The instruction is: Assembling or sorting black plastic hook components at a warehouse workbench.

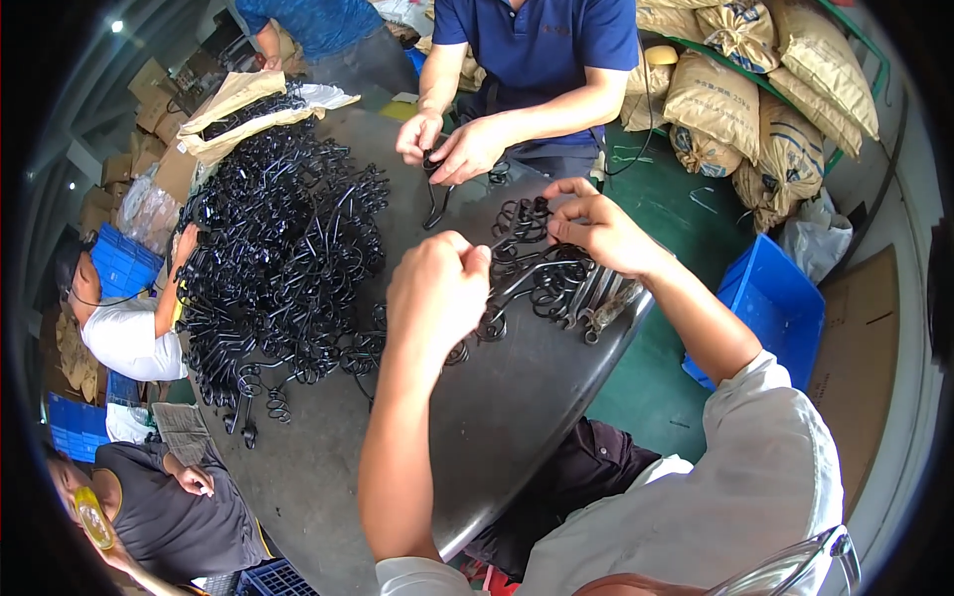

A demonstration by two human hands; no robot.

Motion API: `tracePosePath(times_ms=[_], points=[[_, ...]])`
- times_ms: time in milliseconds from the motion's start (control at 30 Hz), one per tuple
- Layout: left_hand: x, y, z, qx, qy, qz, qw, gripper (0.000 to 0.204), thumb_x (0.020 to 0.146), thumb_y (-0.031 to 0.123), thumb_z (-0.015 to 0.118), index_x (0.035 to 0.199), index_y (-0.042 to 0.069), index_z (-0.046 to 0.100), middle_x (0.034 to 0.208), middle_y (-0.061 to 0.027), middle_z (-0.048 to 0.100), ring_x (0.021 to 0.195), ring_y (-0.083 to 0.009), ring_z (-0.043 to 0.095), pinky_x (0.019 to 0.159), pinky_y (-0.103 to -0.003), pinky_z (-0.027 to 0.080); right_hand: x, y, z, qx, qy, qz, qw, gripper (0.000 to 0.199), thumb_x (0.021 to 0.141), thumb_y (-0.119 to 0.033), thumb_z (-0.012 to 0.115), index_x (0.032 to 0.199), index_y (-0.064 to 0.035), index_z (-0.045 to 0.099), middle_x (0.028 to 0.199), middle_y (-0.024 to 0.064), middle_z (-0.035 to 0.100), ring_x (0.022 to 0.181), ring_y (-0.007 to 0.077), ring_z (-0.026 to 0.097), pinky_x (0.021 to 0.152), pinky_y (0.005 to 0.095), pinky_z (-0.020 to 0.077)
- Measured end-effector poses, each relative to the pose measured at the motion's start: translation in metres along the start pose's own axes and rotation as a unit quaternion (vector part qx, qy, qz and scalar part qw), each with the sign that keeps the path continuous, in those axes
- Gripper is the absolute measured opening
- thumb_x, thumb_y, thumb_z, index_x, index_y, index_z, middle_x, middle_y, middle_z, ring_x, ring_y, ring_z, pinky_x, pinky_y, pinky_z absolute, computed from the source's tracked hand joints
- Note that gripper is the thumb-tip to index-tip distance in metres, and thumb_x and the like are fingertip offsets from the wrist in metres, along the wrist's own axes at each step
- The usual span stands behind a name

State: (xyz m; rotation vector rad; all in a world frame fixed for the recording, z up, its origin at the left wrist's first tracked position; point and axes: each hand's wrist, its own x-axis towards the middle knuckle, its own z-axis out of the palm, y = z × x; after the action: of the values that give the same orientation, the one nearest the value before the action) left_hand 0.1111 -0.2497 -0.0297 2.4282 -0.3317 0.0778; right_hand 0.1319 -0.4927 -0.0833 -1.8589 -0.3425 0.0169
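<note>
My left hand (437, 293) is closed over the table, its fingers curled, with its back hiding what they may hold. Just right of it, my right hand (601, 230) has thumb and fingers bent around the dark end of a black coiled wire part (521, 221). Beneath and between both hands lies a small pile of similar black wire parts (547, 283), with coils and straight legs. Several metal wrenches (588, 298) rest beside it, near the table edge. On the left spreads a big heap of black wire parts (283, 238).
Across the dark table (328, 497), a person in navy (542, 50) handles a black wire part (434, 204). Another in white (129, 333) reaches to the heap. One in black (184, 507) lifts a yellow bottle (94, 517). A blue bin (770, 308) and sacks (711, 104) stand right.
</note>
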Motion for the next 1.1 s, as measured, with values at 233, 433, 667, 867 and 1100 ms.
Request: tracePosePath(times_ms=[233,433,667,867,1100], points=[[0.002,0.032,-0.015,0.207,0.027,0.041,0.977,0.028,0.092,0.024,0.065,0.085,-0.002,0.069,0.081,-0.0238,0.07,0.079,-0.0414,0.07,0.072,-0.048,0.055,0.001,0.037,0.002,0.193,0.085,0.088,0.974,0.03,0.089,-0.002,0.064,0.117,-0.0034,0.055,0.106,0.0063,0.058,0.078,0.012,0.059,0.068,0.0247,0.0463],[-0.009,0.06,-0.013,0.288,0.02,0.095,0.953,0.023,0.093,0.024,0.062,0.088,0.002,0.069,0.073,-0.0193,0.071,0.073,-0.0367,0.073,0.069,-0.046,0.058,0.003,0.042,0.01,0.325,0.185,0.048,0.926,0.026,0.083,0.009,0.058,0.107,-0.0016,0.057,0.09,0.0058,0.058,0.065,0.0129,0.058,0.056,0.0259,0.0468],[-0.042,0.029,0.001,0.276,0.001,0.102,0.956,0.022,0.097,0.025,0.056,0.088,0.005,0.057,0.061,-0.0189,0.066,0.059,-0.0393,0.068,0.059,-0.05,0.056,0.03,0.012,0.008,0.326,0.2,0.019,0.924,0.022,0.081,0.011,0.058,0.101,0.0012,0.057,0.084,0.0061,0.059,0.063,0.0113,0.057,0.051,0.0239,0.0427],[-0.064,0.005,0.014,0.161,0.069,0.071,0.982,0.018,0.097,0.025,0.057,0.089,0.008,0.057,0.056,-0.0172,0.062,0.054,-0.04,0.065,0.052,-0.05,0.052,0.033,-0.016,0.012,0.307,0.126,-0.065,0.941,0.024,0.083,0.009,0.063,0.105,0.0006,0.057,0.082,0.006,0.06,0.062,0.0101,0.057,0.05,0.023,0.04],[-0.079,-0.016,0.02,0.062,0.146,0.098,0.982,0.013,0.097,0.012,0.063,0.087,0.004,0.058,0.053,-0.0089,0.059,0.042,-0.0248,0.058,0.046,-0.036,0.042,0.047,-0.022,0.015,0.122,0.038,-0.181,0.975,0.034,0.089,0.002,0.071,0.123,0.0009,0.064,0.079,-0.0016,0.058,0.057,0.0028,0.049,0.052,0.0201,0.0379]])
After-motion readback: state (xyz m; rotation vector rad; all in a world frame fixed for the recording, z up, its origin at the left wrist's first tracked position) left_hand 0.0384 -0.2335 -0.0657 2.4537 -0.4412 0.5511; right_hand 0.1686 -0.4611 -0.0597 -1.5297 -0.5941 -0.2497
